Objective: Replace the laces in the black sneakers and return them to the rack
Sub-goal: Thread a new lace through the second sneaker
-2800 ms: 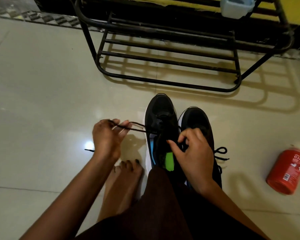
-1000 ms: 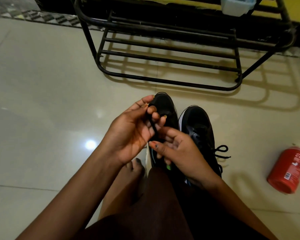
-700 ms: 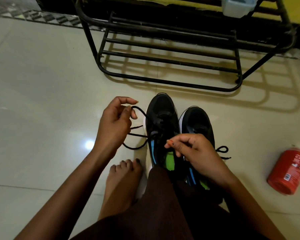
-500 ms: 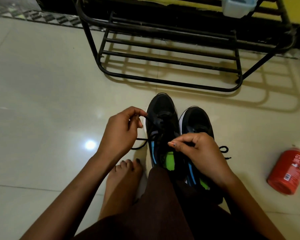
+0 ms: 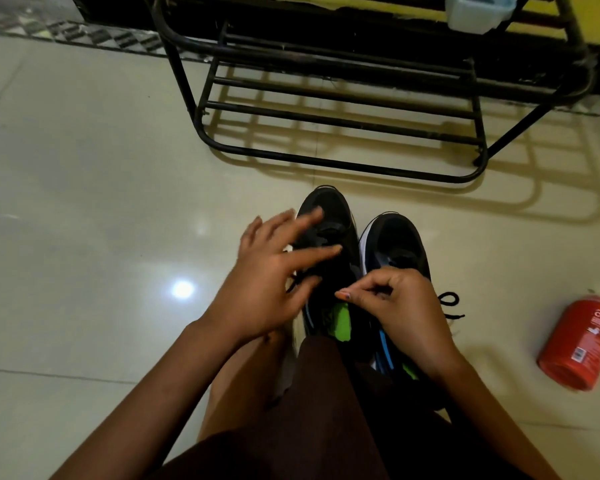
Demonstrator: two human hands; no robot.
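Two black sneakers stand side by side on the floor, toes toward the rack. My left hand (image 5: pixel 274 278) hovers blurred over the left sneaker (image 5: pixel 329 216), fingers spread, holding nothing. A short bit of black lace (image 5: pixel 293 281) shows under its fingers. My right hand (image 5: pixel 402 306) is pinched shut beside the green tongue (image 5: pixel 342 320), apparently on the lace, which its fingers mostly hide. The right sneaker (image 5: pixel 395 237) is laced, and its bow loops (image 5: pixel 449 303) lie on the floor to its right.
A black metal shoe rack (image 5: pixel 343 164) stands just beyond the sneakers, with a pale plastic container (image 5: pixel 475 12) on an upper tier. A red bottle (image 5: pixel 582 344) lies on the glossy tile floor at right. My legs fill the lower middle.
My left hand has let go of the lace it was pulling out to the left and now spreads open over the left sneaker. My right hand stays pinched near the tongue.
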